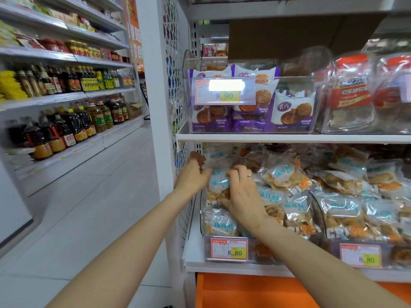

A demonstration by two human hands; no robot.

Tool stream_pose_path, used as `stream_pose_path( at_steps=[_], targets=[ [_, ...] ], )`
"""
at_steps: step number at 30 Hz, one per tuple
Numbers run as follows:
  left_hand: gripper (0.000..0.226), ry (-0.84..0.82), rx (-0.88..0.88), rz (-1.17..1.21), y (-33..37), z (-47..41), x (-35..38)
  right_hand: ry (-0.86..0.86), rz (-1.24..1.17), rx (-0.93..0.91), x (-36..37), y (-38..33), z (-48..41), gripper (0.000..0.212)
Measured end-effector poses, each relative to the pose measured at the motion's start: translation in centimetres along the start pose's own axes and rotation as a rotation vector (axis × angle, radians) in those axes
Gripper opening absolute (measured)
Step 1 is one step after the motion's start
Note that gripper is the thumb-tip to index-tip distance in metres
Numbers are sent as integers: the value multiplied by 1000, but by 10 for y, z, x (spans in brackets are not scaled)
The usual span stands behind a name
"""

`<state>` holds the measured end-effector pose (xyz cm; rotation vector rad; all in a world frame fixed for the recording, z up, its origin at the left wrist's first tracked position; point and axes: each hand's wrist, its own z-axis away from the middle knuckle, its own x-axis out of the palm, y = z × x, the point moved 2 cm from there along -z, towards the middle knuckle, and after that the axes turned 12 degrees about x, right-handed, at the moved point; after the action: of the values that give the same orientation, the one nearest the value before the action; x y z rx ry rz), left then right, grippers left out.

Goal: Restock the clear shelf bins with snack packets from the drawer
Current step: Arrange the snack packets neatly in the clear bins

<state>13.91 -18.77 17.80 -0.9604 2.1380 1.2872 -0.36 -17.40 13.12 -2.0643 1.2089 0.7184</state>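
snack packet [219, 183] sits between the hands atop the left clear bin [202, 225]: right hand [242, 194] curled round its right edge, left hand [193, 177] at its left edge, hold unclear; light, slippery film, brittle contents, so take the edge seams, don't squeeze.

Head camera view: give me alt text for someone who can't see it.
A person's left hand and right hand grip a clear, blue-labelled snack packet in a full clear plastic bin on a white shop shelf. Purple-and-white biscuit packs sit in the clear bin above it.
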Motion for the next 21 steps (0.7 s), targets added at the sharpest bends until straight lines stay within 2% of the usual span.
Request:
stream_pose_path(
  at_steps=[3,6,9,11,13,14,16,18,19,21],
  targets=[
    [54,-191,87,-91,0,9,2,16,36,16,2,-1,-6,66],
    [69,-317,103,-217,-1,12,5,25,148,9,-2,-3,-10,68],
    [69,-279,158,-379,-1,14,7,70,309,-76,-17,-5,-10,63],
    [66,-258,176,-397,0,16,8,136,290,-147,-36,5,-7,53],
    [65,-239,186,-392,0,17,7,221,228,-136,-58,26,-5,43],
    [64,-233,199,-398,1,17,7,261,210,-71,-71,40,-3,40],
    [64,-226,238,-423,2,20,7,275,224,182,-92,71,-5,44],
    [63,-217,264,-417,3,21,7,46,303,498,-103,95,-10,54],
    [64,-212,270,-409,3,22,7,-72,321,591,-105,103,-12,59],
    [65,-206,272,-392,3,21,6,-170,276,623,-106,108,-15,64]
  ],
)
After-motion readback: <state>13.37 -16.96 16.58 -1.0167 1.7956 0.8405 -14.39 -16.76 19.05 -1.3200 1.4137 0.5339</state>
